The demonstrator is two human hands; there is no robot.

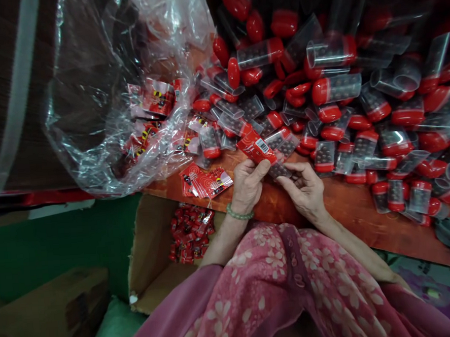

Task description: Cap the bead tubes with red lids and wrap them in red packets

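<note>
My left hand (248, 185), with a green bead bracelet at the wrist, is closed on a red printed card (254, 142) that bears a white barcode label. At the card's lower end, a clear plastic piece with dark beads (279, 170) is pinched between the thumb and fingers of my right hand (305, 188). Whether card and plastic piece are joined, I cannot tell. Just beyond my hands lie clear tubes with red ends and dark beads (282, 140). Several loose red printed cards (206, 181) rest left of my left hand.
A large heap of clear, red-ended tubes (338, 88) covers the back and right of the wooden table (365, 216). A clear plastic bag (94, 146) with printed cards stands at left. Below the table edge, an open cardboard box (148, 244) holds red packages (191, 234).
</note>
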